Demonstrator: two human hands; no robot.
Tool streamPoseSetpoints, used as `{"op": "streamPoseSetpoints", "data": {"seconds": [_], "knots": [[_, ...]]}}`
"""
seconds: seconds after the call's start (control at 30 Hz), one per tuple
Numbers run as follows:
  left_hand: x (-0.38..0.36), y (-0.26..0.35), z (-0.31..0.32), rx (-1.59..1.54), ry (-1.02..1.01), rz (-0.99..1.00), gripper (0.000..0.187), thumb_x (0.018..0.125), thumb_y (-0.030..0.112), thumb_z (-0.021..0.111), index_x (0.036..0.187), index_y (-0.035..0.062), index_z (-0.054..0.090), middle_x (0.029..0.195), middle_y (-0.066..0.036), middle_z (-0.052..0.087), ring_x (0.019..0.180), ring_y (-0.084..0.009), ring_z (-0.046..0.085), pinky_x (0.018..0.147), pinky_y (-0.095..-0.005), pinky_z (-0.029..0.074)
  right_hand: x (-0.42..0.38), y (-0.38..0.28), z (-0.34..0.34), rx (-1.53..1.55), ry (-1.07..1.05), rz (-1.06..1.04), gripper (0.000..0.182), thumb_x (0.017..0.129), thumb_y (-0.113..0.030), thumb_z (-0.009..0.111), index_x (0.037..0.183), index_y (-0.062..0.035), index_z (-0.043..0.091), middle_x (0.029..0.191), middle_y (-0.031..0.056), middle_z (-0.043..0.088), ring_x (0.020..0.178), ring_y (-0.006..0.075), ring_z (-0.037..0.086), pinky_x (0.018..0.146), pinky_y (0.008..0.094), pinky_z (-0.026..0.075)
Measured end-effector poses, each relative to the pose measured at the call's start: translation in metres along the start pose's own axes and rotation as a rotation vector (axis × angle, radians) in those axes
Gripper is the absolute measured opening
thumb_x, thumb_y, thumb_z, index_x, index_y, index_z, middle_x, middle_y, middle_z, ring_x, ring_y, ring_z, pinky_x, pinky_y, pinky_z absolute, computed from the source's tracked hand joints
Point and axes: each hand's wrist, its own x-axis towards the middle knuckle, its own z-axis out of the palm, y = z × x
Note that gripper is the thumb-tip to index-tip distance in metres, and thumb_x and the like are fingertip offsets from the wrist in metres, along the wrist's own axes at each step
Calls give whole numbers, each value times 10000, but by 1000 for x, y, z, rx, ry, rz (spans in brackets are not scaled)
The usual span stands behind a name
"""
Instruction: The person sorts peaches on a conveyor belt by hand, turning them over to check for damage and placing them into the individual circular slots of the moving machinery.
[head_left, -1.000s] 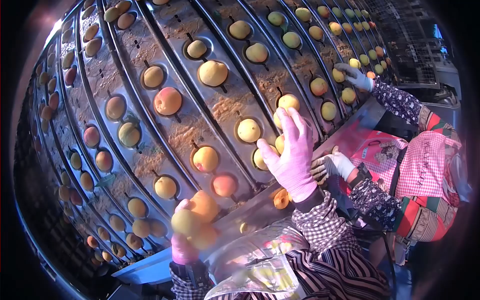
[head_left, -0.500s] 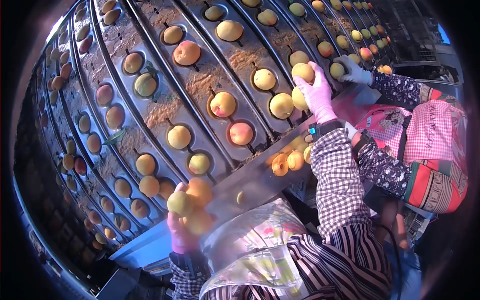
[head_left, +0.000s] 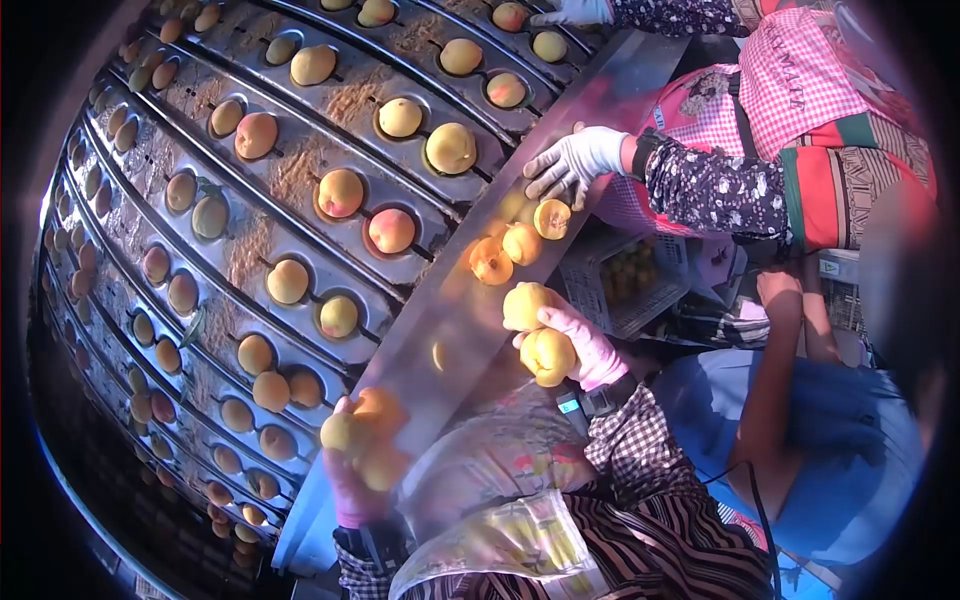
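Note:
My left hand (head_left: 350, 490), in a pink glove, is closed round several peaches (head_left: 345, 432) just off the near edge of the machine; they are partly blurred. Over the metal ledge (head_left: 425, 375), my right hand (head_left: 588, 345), also pink-gloved, grips two yellow peaches (head_left: 548, 356), one above the other. Past that hand, a few cut or damaged peaches (head_left: 491, 262) lie on the ledge. To the left, the conveyor (head_left: 350, 100) carries whole peaches in cups, mostly in pairs; a red-blushed peach (head_left: 391, 231) sits in a nearby cup.
A co-worker's white-gloved hand (head_left: 580, 162) hovers beside the cut peaches, and the other white glove (head_left: 575, 12) reaches over the conveyor. Below the ledge stands a crate (head_left: 640, 320) with fruit inside. Someone in blue (head_left: 800, 440) is at my right.
My right hand has drawn back from the conveyor cups to above the ledge, now with two peaches. My left hand still holds its peaches. The view has turned right; the co-worker's near hand shows fully.

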Motion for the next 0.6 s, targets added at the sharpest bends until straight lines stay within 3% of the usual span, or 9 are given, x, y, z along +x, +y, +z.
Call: {"op": "streamPoseSetpoints", "data": {"seconds": [0.1, 0.13, 0.17, 0.23, 0.3, 0.37, 0.43, 0.57, 0.6], "knots": [[-6, 1, -2, 62, -17, -44, 970, 832, 736, 609, 1560, 166, 315, 1460, -183, 470, 1236, -481, 577, 625, -468, 658, -27, -8, -88, 272, 225, -151, 391, 965, -352, 668, 1219, -61, 599, 1069, 138, 690, 868, 252, 705, 726, 390, 609], [-9, 1, -7, 79, -36, -47, 972, 828, 742, 611, 1558, 170, 320, 1459, -180, 472, 1236, -477, 579, 625, -468, 658, -35, -14, -105, 355, 494, -273, 405, 957, -401, 663, 1186, -68, 627, 1046, 118, 696, 876, 252, 699, 727, 404, 608], [-14, 0, -12, 92, -52, -39, 973, 824, 748, 614, 1555, 174, 325, 1458, -178, 474, 1235, -473, 581, 624, -469, 658, -40, -16, -138, 443, 714, -396, 508, 932, -471, 673, 1233, -68, 602, 1135, 115, 681, 973, 263, 685, 791, 443, 598], [-24, 1, -16, 77, -42, -23, 936, 819, 727, 654, 1534, 203, 355, 1443, -165, 488, 1220, -456, 595, 648, -483, 654, -51, -20, -195, 664, 1055, -401, 900, 841, -661, 693, 1477, -104, 384, 1527, 127, 409, 1362, 274, 457, 1083, 478, 457], [-31, -1, -31, 69, -13, -32, 921, 821, 702, 675, 1529, 204, 362, 1435, -154, 498, 1218, -454, 596, 662, -508, 651, -50, -11, -250, 548, 1205, -372, 1018, 865, -675, 655, 1562, -63, 236, 1583, 145, 314, 1414, 294, 396, 1136, 489, 399], [-42, -6, -45, 42, 47, 9, 889, 832, 675, 681, 1525, 216, 369, 1425, -125, 513, 1220, -416, 601, 686, -515, 634, -41, 0, -243, 270, 1088, -283, 833, 903, -629, 637, 1496, -117, 357, 1450, 126, 462, 1209, 250, 555, 972, 443, 506], [-55, -9, -55, 57, 137, 29, 875, 836, 670, 679, 1526, 228, 371, 1427, -110, 516, 1232, -391, 595, 706, -507, 624, -24, -11, -191, 78, 807, -128, 545, 968, -548, 587, 1280, -102, 569, 1092, 62, 654, 875, 205, 627, 814, 389, 525], [-85, -35, -96, 184, 448, 221, 755, 907, 601, 640, 1524, 246, 385, 1329, -71, 550, 1122, -288, 605, 696, -478, 591, 17, -103, -19, -453, -51, 138, 396, 1029, -351, 556, 1221, -13, 629, 1032, 103, 720, 870, 191, 714, 744, 328, 594], [-94, -21, -71, 69, 381, 230, 617, 985, 432, 638, 1488, 153, 414, 1310, -73, 547, 1190, -230, 560, 875, -382, 548, 23, -115, 0, -482, -79, 132, 393, 1026, -340, 564, 1227, -7, 625, 1040, 101, 717, 870, 182, 713, 740, 315, 594]]}}
